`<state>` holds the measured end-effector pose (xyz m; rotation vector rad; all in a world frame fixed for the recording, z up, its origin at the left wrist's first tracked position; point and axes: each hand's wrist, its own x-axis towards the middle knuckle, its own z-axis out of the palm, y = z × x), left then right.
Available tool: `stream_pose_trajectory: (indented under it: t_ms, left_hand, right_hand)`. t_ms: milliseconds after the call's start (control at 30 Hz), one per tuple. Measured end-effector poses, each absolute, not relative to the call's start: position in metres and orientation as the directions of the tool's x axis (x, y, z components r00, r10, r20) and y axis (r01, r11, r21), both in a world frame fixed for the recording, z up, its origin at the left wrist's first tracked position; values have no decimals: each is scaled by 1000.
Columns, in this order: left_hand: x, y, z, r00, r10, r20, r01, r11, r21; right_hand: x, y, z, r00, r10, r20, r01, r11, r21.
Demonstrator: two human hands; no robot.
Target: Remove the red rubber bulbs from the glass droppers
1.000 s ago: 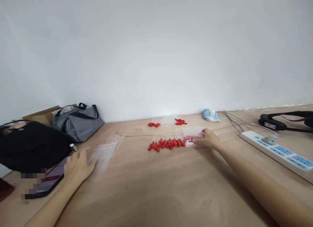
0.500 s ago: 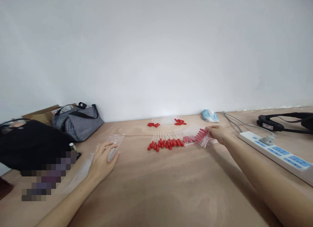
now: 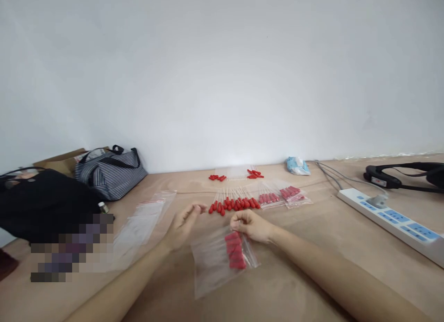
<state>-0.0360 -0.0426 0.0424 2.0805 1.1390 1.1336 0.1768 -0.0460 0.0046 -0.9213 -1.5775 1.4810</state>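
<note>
My right hand (image 3: 251,226) pinches the corner of a clear zip bag (image 3: 211,269) with several red-headed sticks (image 3: 236,257) inside. The bag hangs low in front of me, its zip end toward the right. To its upper left, my left hand (image 3: 182,225) is raised with thumb and fingers apart, nothing visible in it. Just beyond both hands lies a fanned row of loose sticks with red heads (image 3: 239,203). Right of that row are filled bags (image 3: 268,197) holding similar sticks. A stack of flat, clear zip bags (image 3: 142,225) lies left of my left hand.
Farther back, more red-headed sticks (image 3: 255,175) lie by the wall. A striped bag (image 3: 114,174) and black cloth (image 3: 48,206) occupy the left. On the right are a blue packet (image 3: 297,165), a white power strip (image 3: 391,218) with cable, and a black strapped device (image 3: 398,174).
My right hand has moved left and nearer me from the filled bags, bringing one along. My left hand has left the flat bag stack and moved right.
</note>
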Motion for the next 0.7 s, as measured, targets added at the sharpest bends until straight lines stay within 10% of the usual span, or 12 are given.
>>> stream_pose_trajectory:
  t_ms: [167,367,700]
  left_hand:
    - [-17,-66,34,620,731,285,442,-625,643]
    - [-14,-74,16,515,816,262,582,-557,592]
    - [-5,-59,18,727,588,354,483,-805,345]
  right_hand:
    - [166,-45,-7,-352,936,3,-18,-4,-1000]
    - [192,-69,-9,-335,931,-147,-159,-209,-965]
    - [183,-82,-14,-326,942,-80,-42,-99,-994]
